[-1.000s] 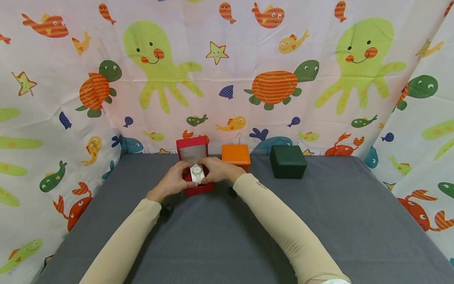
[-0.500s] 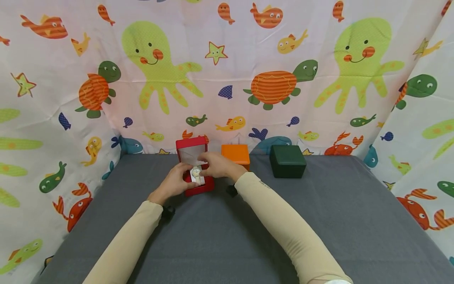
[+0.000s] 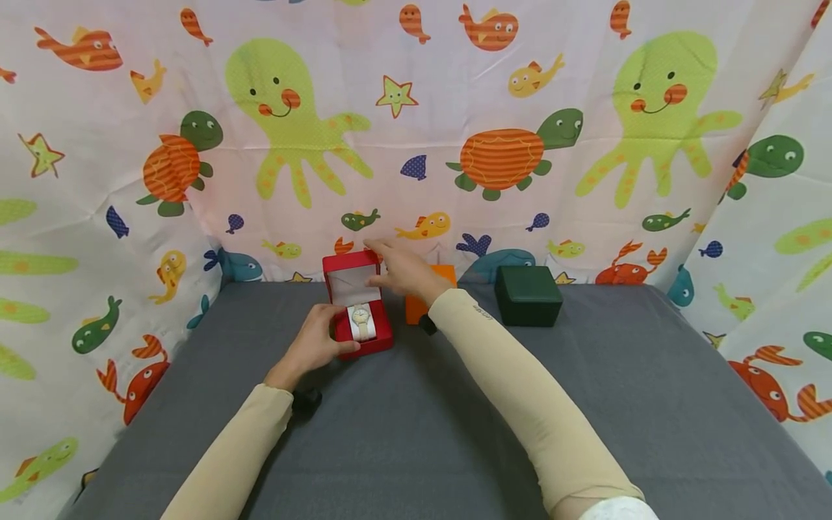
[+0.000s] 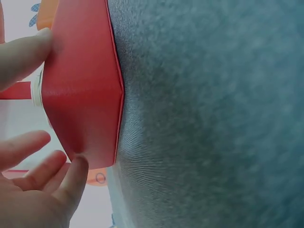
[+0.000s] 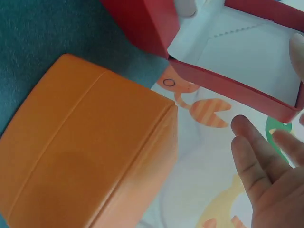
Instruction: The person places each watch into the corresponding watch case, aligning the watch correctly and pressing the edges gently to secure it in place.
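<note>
An open red watch box stands on the grey cloth, its pale-lined lid tilted up at the back. A wristwatch with a light strap sits in it, around a white cushion. My left hand holds the base at its left, thumb on the front wall and fingertips at the side. My right hand is at the lid's upper right corner. In the right wrist view its thumb overlaps the lid's edge, and the extended fingers lie beyond the lid; contact is unclear.
Close to the right of the red box is an orange box, partly behind my right hand. Further right stands a closed dark green box. A white curtain printed with sea animals hangs behind the table.
My right hand has left the watch and risen to the lid's right corner, its fingers spreading. My left hand stays at the box's left side. The watch now shows fully on its cushion.
</note>
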`<action>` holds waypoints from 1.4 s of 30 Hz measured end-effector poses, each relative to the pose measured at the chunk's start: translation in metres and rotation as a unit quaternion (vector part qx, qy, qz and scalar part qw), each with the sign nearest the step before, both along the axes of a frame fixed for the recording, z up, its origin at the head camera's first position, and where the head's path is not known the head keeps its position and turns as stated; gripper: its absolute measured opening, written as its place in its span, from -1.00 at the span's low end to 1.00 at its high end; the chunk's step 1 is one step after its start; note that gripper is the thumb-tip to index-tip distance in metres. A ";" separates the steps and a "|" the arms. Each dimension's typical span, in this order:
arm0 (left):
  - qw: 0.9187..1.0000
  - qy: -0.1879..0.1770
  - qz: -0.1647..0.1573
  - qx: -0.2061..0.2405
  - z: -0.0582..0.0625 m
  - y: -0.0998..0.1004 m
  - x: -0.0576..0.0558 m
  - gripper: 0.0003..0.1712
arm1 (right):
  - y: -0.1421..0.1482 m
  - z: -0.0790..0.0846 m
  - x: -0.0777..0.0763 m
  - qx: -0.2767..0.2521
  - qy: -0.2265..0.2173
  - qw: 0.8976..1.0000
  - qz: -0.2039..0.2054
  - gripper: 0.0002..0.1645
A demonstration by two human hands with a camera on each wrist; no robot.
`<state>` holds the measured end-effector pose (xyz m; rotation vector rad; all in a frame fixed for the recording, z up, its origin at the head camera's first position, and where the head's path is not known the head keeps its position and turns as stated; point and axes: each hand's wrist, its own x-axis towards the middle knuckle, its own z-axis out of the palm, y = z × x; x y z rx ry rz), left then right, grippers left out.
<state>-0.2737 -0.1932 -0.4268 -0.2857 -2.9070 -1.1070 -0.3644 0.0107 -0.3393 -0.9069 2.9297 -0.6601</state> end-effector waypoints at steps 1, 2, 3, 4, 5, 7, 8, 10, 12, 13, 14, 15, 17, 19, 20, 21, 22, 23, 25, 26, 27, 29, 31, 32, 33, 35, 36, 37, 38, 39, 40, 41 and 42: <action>1.000 -0.001 0.002 0.004 -0.001 0.000 0.001 -0.07 | -0.001 0.000 -0.001 0.011 0.000 1.000 0.005 -0.02; 1.000 -0.003 0.006 0.008 -0.001 0.000 0.002 -0.08 | -0.002 0.001 -0.001 0.020 0.000 1.000 0.009 -0.05; 1.000 -0.007 0.010 0.012 -0.001 0.000 0.002 -0.08 | -0.003 0.001 -0.002 0.028 0.001 1.000 0.012 -0.08; 1.000 -0.010 0.015 0.016 -0.002 0.000 0.003 -0.07 | -0.005 0.001 -0.002 0.033 0.003 0.999 0.015 -0.12; 1.000 -0.012 0.020 0.020 -0.002 0.000 0.003 -0.07 | -0.006 0.002 -0.003 0.034 0.006 0.999 0.019 -0.17; 0.999 -0.018 0.032 0.027 -0.003 0.001 0.003 -0.06 | -0.007 0.002 -0.004 0.035 0.015 0.999 0.022 -0.25; 0.999 -0.020 0.037 0.032 -0.003 0.001 0.003 -0.06 | -0.007 0.002 -0.004 0.036 0.019 0.999 0.023 -0.29; 0.998 -0.024 0.044 0.039 -0.004 0.001 0.003 -0.06 | -0.008 0.002 -0.005 0.037 0.023 0.999 0.026 -0.34; 0.997 -0.027 0.049 0.045 -0.005 0.001 0.003 -0.06 | -0.009 0.002 -0.004 0.041 0.024 0.999 0.026 -0.36; 0.997 -0.028 0.049 0.049 -0.006 0.001 0.002 -0.06 | -0.009 0.002 -0.004 0.043 0.024 0.998 0.025 -0.37; 0.997 -0.030 0.049 0.051 -0.006 0.001 0.002 -0.05 | -0.009 0.002 -0.004 0.046 0.023 0.998 0.024 -0.37; 0.997 -0.035 0.050 0.055 -0.007 0.000 0.002 -0.04 | -0.009 0.002 -0.003 0.046 0.020 0.998 0.023 -0.38; 0.996 -0.045 0.052 0.065 -0.008 0.000 0.002 -0.03 | -0.008 0.003 -0.001 0.045 0.013 0.999 0.021 -0.37; 0.994 -0.058 0.054 0.074 -0.008 -0.001 0.002 -0.01 | -0.007 0.004 0.001 0.043 0.006 0.999 0.023 -0.34; 0.993 -0.064 0.055 0.078 -0.008 -0.001 0.002 0.00 | -0.005 0.005 0.003 0.040 0.003 0.999 0.024 -0.33; 0.993 -0.070 0.056 0.082 -0.008 -0.002 0.002 0.00 | -0.004 0.006 0.005 0.036 0.001 0.999 0.028 -0.33; 0.992 -0.072 0.055 0.084 -0.008 -0.003 0.002 0.01 | -0.002 0.007 0.006 0.034 0.001 0.999 0.032 -0.33; 0.992 -0.075 0.054 0.084 -0.007 -0.003 0.002 0.02 | 0.000 0.007 0.007 0.033 0.002 0.999 0.036 -0.34; 0.992 -0.076 0.050 0.085 -0.008 -0.004 0.002 0.02 | 0.003 0.007 0.009 0.033 0.004 0.999 0.042 -0.35; 0.992 -0.076 0.048 0.085 -0.007 -0.005 0.001 0.02 | 0.004 0.007 0.011 0.034 0.006 0.998 0.046 -0.36; 0.992 -0.076 0.045 0.086 -0.008 -0.005 0.001 0.02 | 0.006 0.006 0.012 0.036 0.006 0.998 0.049 -0.38; 0.993 -0.074 0.040 0.086 -0.008 -0.005 0.000 0.00 | 0.008 0.005 0.015 0.038 0.004 0.998 0.053 -0.37; 0.993 -0.071 0.035 0.088 -0.008 -0.005 -0.001 -0.03 | 0.010 0.003 0.019 0.032 0.002 0.998 0.059 -0.38; 0.993 -0.068 0.033 0.089 -0.008 -0.004 -0.001 -0.04 | 0.012 0.002 0.021 0.027 0.000 0.998 0.062 -0.39; 0.993 -0.065 0.031 0.089 -0.008 -0.004 -0.001 -0.06 | 0.013 0.000 0.024 0.021 -0.001 0.998 0.065 -0.39; 0.994 -0.058 0.029 0.089 -0.008 -0.003 -0.002 -0.08 | 0.015 -0.003 0.029 0.011 0.002 0.997 0.071 -0.41; 0.994 -0.053 0.024 0.091 -0.008 -0.003 -0.002 -0.10 | 0.016 -0.005 0.031 0.009 0.005 0.997 0.074 -0.42; 0.994 -0.050 0.024 0.089 -0.008 -0.003 -0.002 -0.12 | 0.017 -0.007 0.034 0.007 0.008 0.997 0.078 -0.43; 0.995 -0.046 0.023 0.089 -0.009 -0.003 -0.002 -0.13 | 0.017 -0.009 0.037 0.006 0.010 0.997 0.080 -0.45; 0.995 -0.044 0.020 0.089 -0.009 -0.003 -0.002 -0.15 | 0.018 -0.012 0.039 0.006 0.017 0.996 0.085 -0.46; 0.995 -0.042 0.020 0.087 -0.009 -0.003 -0.002 -0.16 | 0.019 -0.015 0.042 0.006 0.023 0.996 0.090 -0.48; 0.995 -0.043 0.022 0.087 -0.010 -0.003 -0.002 -0.16 | 0.020 -0.018 0.045 0.005 0.028 0.995 0.095 -0.49; 0.995 -0.044 0.024 0.089 -0.010 -0.003 -0.002 -0.16 | 0.021 -0.022 0.048 0.007 0.037 0.994 0.102 -0.50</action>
